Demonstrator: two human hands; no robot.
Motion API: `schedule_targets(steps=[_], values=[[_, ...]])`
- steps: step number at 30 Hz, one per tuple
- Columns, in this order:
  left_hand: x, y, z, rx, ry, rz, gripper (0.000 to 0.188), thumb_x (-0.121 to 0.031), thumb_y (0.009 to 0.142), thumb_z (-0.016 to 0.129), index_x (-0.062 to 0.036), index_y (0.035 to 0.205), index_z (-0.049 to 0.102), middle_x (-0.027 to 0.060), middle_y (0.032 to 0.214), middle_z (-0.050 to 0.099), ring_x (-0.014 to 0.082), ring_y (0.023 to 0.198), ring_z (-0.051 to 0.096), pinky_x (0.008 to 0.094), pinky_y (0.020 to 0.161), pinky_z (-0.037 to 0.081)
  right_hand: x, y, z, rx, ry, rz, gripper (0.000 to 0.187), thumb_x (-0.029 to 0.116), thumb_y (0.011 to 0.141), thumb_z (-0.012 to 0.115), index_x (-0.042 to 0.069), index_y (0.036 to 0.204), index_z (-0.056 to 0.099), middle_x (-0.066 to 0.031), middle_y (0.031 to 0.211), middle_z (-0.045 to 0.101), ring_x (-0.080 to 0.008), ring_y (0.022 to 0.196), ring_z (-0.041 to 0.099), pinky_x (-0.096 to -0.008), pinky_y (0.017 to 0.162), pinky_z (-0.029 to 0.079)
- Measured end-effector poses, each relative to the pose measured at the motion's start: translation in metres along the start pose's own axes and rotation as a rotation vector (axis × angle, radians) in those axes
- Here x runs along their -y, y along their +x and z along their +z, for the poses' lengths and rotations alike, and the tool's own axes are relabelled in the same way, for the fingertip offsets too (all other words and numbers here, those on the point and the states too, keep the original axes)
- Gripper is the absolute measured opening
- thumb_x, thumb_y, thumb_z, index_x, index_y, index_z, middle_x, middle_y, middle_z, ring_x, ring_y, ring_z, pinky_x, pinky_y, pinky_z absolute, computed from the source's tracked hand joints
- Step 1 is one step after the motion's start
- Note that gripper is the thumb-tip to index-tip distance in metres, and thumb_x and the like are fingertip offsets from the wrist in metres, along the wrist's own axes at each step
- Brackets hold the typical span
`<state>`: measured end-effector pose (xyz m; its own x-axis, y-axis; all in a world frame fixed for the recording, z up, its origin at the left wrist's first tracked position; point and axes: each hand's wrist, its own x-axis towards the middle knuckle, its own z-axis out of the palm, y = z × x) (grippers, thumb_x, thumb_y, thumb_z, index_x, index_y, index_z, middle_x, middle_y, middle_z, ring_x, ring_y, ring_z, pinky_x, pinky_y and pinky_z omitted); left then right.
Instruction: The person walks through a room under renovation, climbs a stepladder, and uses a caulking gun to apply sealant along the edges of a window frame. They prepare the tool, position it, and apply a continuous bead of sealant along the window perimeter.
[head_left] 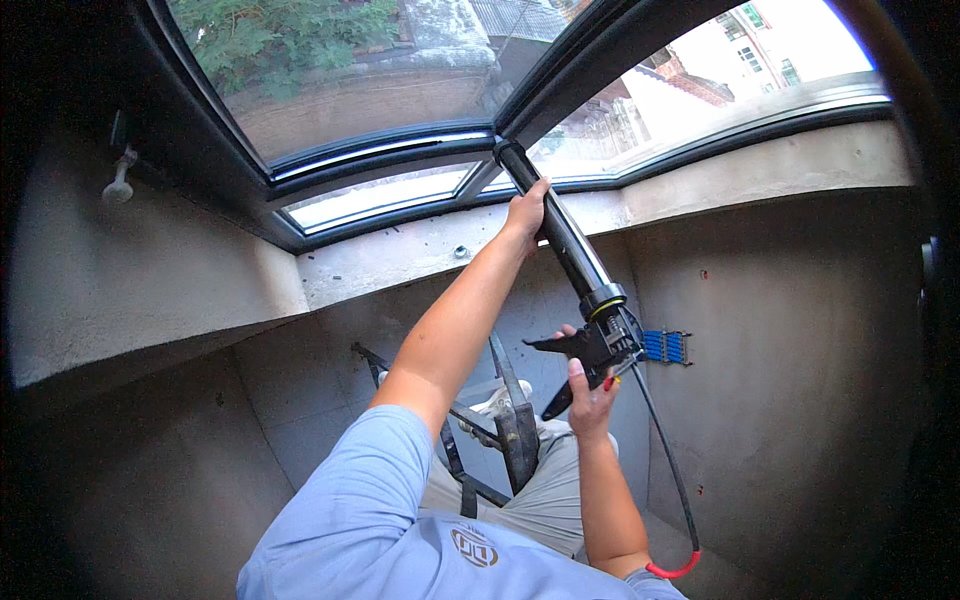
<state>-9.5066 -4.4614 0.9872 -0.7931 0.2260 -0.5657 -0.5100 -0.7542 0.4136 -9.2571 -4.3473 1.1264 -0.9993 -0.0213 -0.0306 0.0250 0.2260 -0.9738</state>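
A long black caulking gun (568, 240) slants from my lap up to the window corner. My left hand (527, 212) is wrapped round its barrel near the front end. Lower down, my right hand (592, 392) grips the handle and trigger part, with the thumb and fingers partly hidden by it. The gun's front end meets the dark window frame (400, 158) by the upright post; the nozzle tip cannot be made out. From the rear of the gun runs a bent metal rod (658, 430) with a red end, curving down past my right forearm.
A pale concrete sill (390, 258) runs below the window, with a small round metal piece (461, 251) on it. Under me is a dark metal stand (517, 440) between my legs. A blue slatted object (665, 347) lies by the right wall (780, 350). Outside are trees and buildings.
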Motion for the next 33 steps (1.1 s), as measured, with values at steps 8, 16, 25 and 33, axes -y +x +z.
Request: schedule_targets(steps=[8, 16, 25, 33], values=[[-0.023, 0.000, 0.022, -0.106, 0.082, -0.057, 0.050, -0.039, 0.088, 0.069, 0.0066, 0.104, 0.059, 0.0163, 0.086, 0.066, 0.0290, 0.069, 0.069, 0.0469, 0.068, 0.060, 0.007, 0.019, -0.015, 0.062, 0.097, 0.154, 0.070, 0.053, 0.101, 0.051, -0.003, 0.142, 0.041, -0.0178, 0.127, 0.061, -0.0329, 0.126, 0.058, -0.0486, 0.113, 0.039], [-0.028, -0.001, 0.019, -0.047, 0.134, -0.102, 0.037, -0.040, 0.089, 0.067, -0.0053, 0.100, 0.059, 0.0093, 0.079, 0.067, 0.0231, 0.065, 0.070, 0.0416, 0.066, 0.061, 0.028, 0.018, 0.010, -0.057, 0.219, 0.305, 0.050, 0.041, 0.105, 0.050, -0.002, 0.131, 0.048, -0.0144, 0.116, 0.064, -0.0292, 0.114, 0.065, -0.0450, 0.104, 0.049], [-0.033, -0.003, 0.020, -0.106, 0.168, -0.101, 0.036, -0.034, 0.088, 0.068, -0.0020, 0.101, 0.059, 0.0108, 0.081, 0.068, 0.0237, 0.063, 0.070, 0.0426, 0.062, 0.062, 0.038, 0.021, 0.026, -0.116, 0.323, 0.356, 0.055, 0.049, 0.104, 0.048, -0.001, 0.126, 0.051, -0.0163, 0.113, 0.066, -0.0298, 0.110, 0.066, -0.0448, 0.099, 0.051], [-0.038, -0.008, 0.017, -0.118, 0.106, -0.075, 0.043, -0.027, 0.084, 0.071, 0.0102, 0.103, 0.060, 0.0174, 0.085, 0.068, 0.0278, 0.065, 0.071, 0.0472, 0.062, 0.063, 0.047, 0.022, 0.029, -0.104, 0.304, 0.377, 0.054, 0.052, 0.103, 0.049, 0.001, 0.118, 0.053, -0.0152, 0.106, 0.066, -0.0289, 0.102, 0.068, -0.0450, 0.097, 0.052]])
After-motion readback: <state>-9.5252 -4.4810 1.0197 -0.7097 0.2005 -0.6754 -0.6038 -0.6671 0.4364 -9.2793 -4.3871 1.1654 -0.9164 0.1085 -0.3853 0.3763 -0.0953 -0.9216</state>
